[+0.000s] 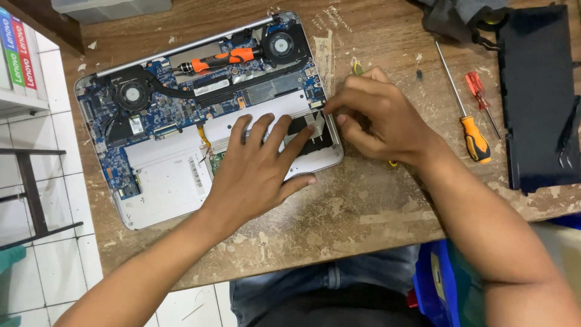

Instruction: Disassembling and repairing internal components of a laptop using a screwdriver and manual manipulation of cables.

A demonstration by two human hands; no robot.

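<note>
Both forearms reach up from the camera to an opened laptop (181,145) on the worn wooden surface (339,212). Left hand (260,166) lies flat, fingers spread, pressing the casing. Right hand (375,115) pinches something small at the right edge of the board; what it grips is hidden. A slip there might scratch the board, I judge. An orange screwdriver (224,59) lying loose beyond the fingers could roll onto components.

opened laptop (181,139) | silver, board bared | flat, tabletop | perhaps tilted
</note>
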